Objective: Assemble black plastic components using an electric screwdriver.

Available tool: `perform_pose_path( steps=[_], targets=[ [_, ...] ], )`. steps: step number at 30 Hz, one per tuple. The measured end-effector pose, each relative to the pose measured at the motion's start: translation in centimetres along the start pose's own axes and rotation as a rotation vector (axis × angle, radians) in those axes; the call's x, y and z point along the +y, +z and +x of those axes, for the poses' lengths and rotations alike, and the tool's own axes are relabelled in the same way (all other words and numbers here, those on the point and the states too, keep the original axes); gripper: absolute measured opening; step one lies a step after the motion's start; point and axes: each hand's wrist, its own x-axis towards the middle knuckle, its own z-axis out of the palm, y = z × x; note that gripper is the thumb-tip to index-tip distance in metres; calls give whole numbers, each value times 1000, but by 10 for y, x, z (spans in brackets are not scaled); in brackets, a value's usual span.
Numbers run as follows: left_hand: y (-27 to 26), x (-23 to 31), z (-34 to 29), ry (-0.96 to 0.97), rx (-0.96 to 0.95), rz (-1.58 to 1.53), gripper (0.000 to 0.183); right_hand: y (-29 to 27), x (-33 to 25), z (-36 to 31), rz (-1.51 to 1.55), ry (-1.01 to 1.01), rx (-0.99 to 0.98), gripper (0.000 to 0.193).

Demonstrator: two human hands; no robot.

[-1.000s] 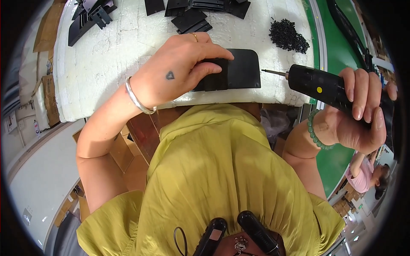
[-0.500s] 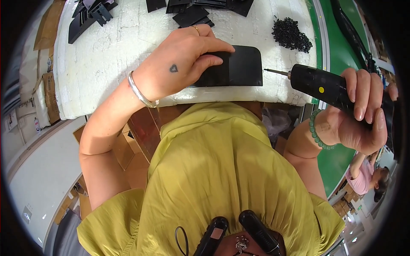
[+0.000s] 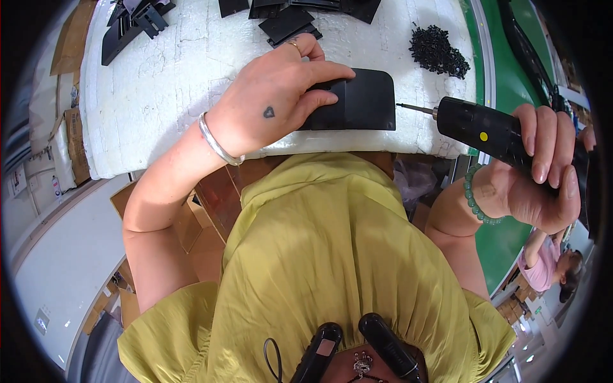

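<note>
A flat black plastic panel (image 3: 367,100) with rounded corners lies near the front edge of the white foam-topped table (image 3: 191,70). My left hand (image 3: 281,89) grips its left part, thumb and fingers bent over it; the fingers hide that end. In my right hand (image 3: 546,166) is a black electric screwdriver (image 3: 482,127), my fingers wrapped round its body. Its thin bit points left, the tip just off the panel's right edge and apart from it. Whether a screw sits on the tip is too small to tell.
A heap of small black screws (image 3: 439,51) lies at the right of the foam. Black plastic parts (image 3: 294,22) are stacked at the far side, with more parts (image 3: 134,29) at far left. A green surface (image 3: 504,57) borders the right; a person (image 3: 546,265) is beyond.
My left hand and the panel have shifted slightly to the right. The screwdriver has moved only a little, also to the right.
</note>
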Motion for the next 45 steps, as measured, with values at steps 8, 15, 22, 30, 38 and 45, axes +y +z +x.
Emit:
perform_pose_path(
  steps=[8,15,22,30,38,45],
  targets=[
    [-12,2,3,-109,77,161,41,6,8,0,-146,-136,-108,35],
    [6,6,3,-372,-97,-133,38,27,12,9,119,25,-222,36],
    [18,5,11,-381,-12,-100,37,44,41,9,-127,1,-444,45],
    [12,9,16,-422,-111,-98,38,51,47,11,-170,-22,-463,44],
    [18,2,13,-384,-69,-136,39,58,46,16,-206,65,-534,39],
    [20,1,9,-335,-8,-178,38,73,49,20,-278,143,-455,21]
  ],
)
